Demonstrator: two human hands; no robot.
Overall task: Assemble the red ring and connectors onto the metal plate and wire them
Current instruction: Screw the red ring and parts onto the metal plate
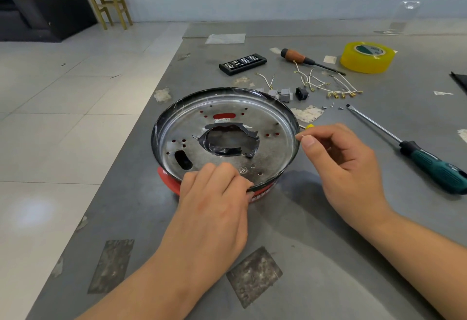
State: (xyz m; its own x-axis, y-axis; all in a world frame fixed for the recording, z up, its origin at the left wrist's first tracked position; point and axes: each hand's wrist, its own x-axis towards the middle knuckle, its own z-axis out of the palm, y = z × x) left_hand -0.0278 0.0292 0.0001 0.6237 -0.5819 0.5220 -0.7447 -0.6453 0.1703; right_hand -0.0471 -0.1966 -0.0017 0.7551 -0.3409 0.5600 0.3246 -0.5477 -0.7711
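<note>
While the metal plate (pixel 222 130) sits rim-up on the grey worktop (pixel 328 231), the red ring (pixel 171 184) shows only as a band under the plate's near edge and through its small holes, so the person appears to be seating plate and ring together. At the plate's near rim the left hand (pixel 214 208) rests with its fingers (pixel 227 173) curled over the edge, gripping it. Just off the plate's right rim the right hand (pixel 346 165) pinches something small between thumb and forefinger; a yellow bit (pixel 310 126) shows beside the fingertips (whether it is part of what is held cannot be told). Behind the plate lie the grey and black connectors (pixel 285 94), and to their right the white wires (pixel 326 84) with brass terminals. Further right of the plate are a green-handled screwdriver (pixel 429 165), a wooden-handled one (pixel 300 58), and a roll of yellow tape (pixel 367 57). Nothing is mounted or wired yet. Next, probably, the held piece must meet a hole in the plate, which calls for the left hand to keep it from turning.
</note>
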